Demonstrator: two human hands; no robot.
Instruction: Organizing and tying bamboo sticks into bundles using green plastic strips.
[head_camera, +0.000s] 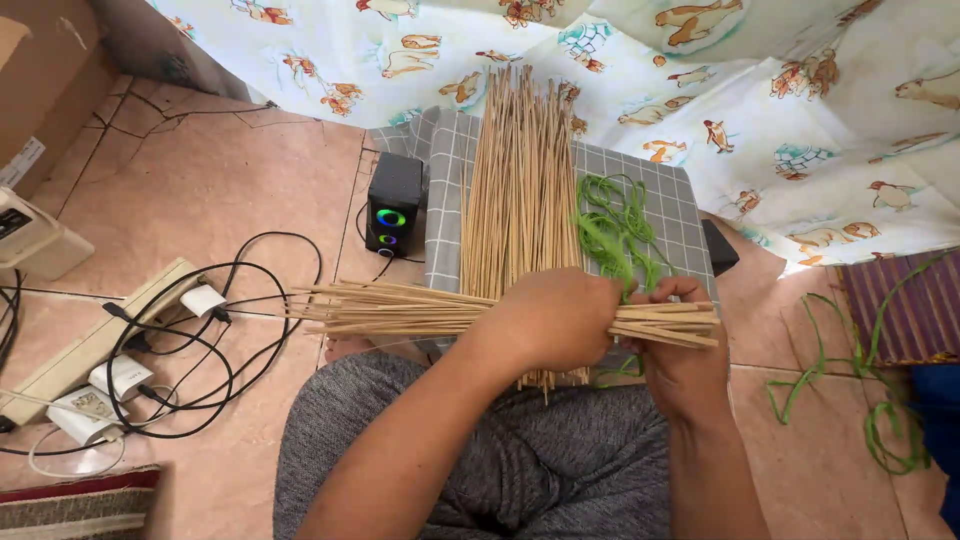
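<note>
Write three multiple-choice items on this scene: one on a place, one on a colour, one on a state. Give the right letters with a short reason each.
1. Where does the small black speaker stand?
A. left of the big pile of sticks
B. on the cardboard box
C. on the person's lap

2. What colour is the string beside the pile?
A. red
B. green
C. white

3. How is the bundle of sticks held?
A. upright in one hand
B. lying loose on the floor
C. crosswise, gripped by both hands

Answers:
1 A, it stands on the floor at the edge of the checked cloth, left of the pile.
2 B, the strands are bright green.
3 C, the left hand and right hand both close around it, sticks running left to right.
</note>
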